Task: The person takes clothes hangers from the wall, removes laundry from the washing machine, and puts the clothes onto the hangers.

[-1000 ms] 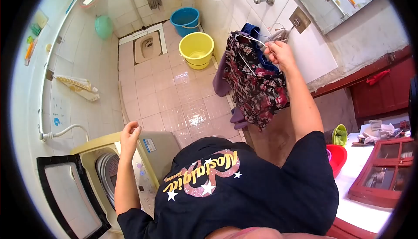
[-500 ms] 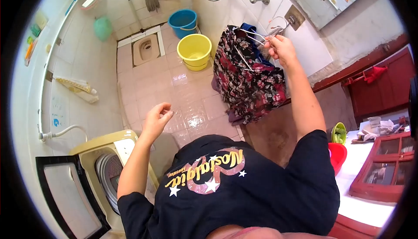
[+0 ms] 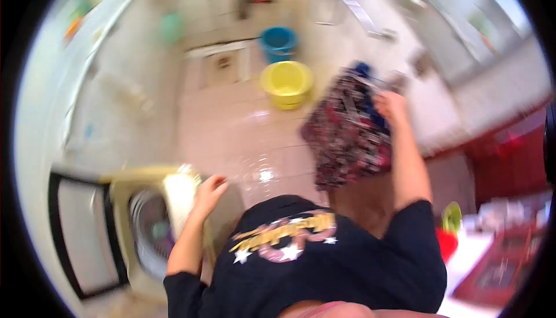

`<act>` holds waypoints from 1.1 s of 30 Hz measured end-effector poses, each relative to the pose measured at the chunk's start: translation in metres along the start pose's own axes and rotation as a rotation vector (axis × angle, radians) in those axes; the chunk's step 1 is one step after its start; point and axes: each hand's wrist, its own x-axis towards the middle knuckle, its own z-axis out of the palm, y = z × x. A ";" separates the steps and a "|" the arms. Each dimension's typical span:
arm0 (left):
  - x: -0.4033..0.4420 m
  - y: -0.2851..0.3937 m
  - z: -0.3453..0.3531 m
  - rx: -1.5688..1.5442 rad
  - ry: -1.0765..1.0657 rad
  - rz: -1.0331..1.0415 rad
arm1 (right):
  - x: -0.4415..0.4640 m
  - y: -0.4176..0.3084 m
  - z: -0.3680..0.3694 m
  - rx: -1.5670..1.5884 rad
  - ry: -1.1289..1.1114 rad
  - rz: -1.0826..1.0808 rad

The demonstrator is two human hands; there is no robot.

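1. Presently, the garment [image 3: 347,144], dark with a floral print, hangs right of centre, above the tiled floor [image 3: 226,127] and beside the wall.
2. The right hand [image 3: 390,108] is closed on the pale hanger [image 3: 369,81] at the garment's upper edge; blur obscures the finger positions.
3. Blue cloth [image 3: 363,68] shows along the garment's wall side.
4. The left hand [image 3: 212,192] is held with fingers slightly parted, near the washer [image 3: 180,193]; whether it touches cannot be told.
5. The washer's lid [image 3: 90,237] stands open, left of the exposed drum [image 3: 139,225]; the drum's contents are indistinct.
6. The yellow bucket [image 3: 286,99] stands beyond the garment, the blue bucket [image 3: 278,56] just behind it, the squat toilet [image 3: 225,66] to their left.
7. At lower right, the red basin [image 3: 447,245] and green basket [image 3: 452,218] are near the white desk [image 3: 472,260].
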 end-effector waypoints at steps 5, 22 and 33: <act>-0.059 -0.004 -0.079 0.222 0.474 -0.027 | 0.048 0.031 -0.022 -0.677 0.011 -0.327; -0.169 -0.411 -0.154 0.205 0.206 -1.159 | -0.118 0.025 0.210 -1.272 -0.515 -0.338; -0.109 -0.467 -0.012 0.573 0.203 -0.655 | -0.193 0.100 0.239 -1.568 -0.686 -0.160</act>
